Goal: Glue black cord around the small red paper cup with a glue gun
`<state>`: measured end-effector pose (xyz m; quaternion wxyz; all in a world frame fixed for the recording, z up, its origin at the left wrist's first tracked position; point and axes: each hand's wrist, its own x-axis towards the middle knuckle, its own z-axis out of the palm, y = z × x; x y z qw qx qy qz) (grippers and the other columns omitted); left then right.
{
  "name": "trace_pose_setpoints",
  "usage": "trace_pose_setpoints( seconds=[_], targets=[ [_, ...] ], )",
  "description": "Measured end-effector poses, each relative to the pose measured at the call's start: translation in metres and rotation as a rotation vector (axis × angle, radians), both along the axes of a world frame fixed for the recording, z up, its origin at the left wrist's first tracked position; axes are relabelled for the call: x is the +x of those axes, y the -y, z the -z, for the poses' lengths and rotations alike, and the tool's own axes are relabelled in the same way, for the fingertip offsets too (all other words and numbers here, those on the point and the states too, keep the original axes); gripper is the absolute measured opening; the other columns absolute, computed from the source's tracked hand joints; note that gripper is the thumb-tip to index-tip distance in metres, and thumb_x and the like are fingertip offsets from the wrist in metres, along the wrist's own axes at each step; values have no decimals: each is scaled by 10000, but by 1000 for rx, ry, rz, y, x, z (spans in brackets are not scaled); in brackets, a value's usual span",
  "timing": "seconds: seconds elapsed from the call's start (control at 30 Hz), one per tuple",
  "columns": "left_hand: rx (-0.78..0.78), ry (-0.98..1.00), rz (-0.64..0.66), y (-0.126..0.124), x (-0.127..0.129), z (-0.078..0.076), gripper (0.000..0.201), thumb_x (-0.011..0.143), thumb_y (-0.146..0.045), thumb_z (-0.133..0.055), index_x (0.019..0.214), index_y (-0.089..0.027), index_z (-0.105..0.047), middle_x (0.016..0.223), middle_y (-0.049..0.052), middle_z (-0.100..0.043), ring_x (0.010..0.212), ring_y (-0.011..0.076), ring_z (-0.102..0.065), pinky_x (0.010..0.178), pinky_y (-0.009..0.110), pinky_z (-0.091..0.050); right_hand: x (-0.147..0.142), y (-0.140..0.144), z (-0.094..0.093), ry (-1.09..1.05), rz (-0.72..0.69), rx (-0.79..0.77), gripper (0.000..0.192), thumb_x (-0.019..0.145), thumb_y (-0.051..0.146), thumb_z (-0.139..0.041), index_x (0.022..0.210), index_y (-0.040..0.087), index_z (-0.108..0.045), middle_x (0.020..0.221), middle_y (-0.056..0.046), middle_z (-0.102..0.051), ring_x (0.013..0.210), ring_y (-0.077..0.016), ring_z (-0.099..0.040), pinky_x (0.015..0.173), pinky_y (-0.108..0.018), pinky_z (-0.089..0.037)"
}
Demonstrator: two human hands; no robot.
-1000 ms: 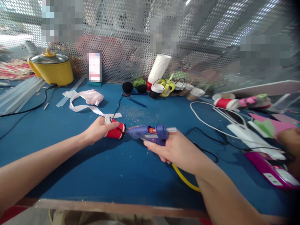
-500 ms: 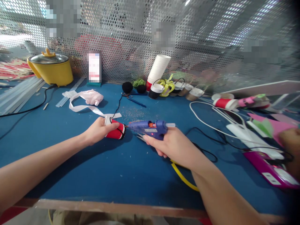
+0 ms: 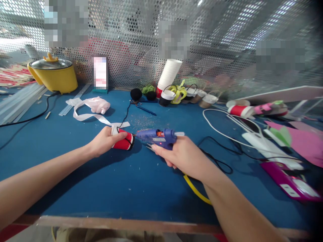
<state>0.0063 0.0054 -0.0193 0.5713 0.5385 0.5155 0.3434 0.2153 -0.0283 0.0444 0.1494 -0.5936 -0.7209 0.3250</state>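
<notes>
- The left hand [image 3: 105,141] has its fingers wrapped around a small red cup [image 3: 123,142] lying on its side on the blue table [image 3: 113,181], just left of centre.
- The cup already wears white trim and a black cord [image 3: 125,116] that trails toward the back of the table.
- A blue glue gun [image 3: 157,137] points its nozzle at the cup's open end, touching it or nearly so; gluing looks under way, not finished.
- The right hand [image 3: 183,155] is clamped on the gun's grip, a finger at the trigger; a yellow cable [image 3: 195,191] runs from under it.
- More decorated cups [image 3: 199,96] stand at the back right, apparently done.
</notes>
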Motion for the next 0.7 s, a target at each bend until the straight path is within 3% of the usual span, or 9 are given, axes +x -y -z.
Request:
trace_pose_setpoints(
  seconds=[0.33, 0.7],
  targets=[
    [-9, 25, -4, 1, 1, -3, 206, 667, -340, -627, 635, -139, -653, 535, -2, -625, 480, 106, -498, 481, 212, -351, -2, -1, 1, -17, 6, 4, 273, 772, 341, -513, 561, 171, -536, 380, 27, -511, 340, -96, -486, 376, -191, -393],
    [61, -49, 26, 3, 1, 1, 275, 674, -396, -599, 577, -140, -624, 485, -9, -560, 440, 94, -417, 443, 219, -281, -3, -2, 2, -7, 12, 12, 273, 765, 335, -515, 543, 177, -517, 378, 27, -511, 347, -100, -494, 393, -198, -399]
  ],
)
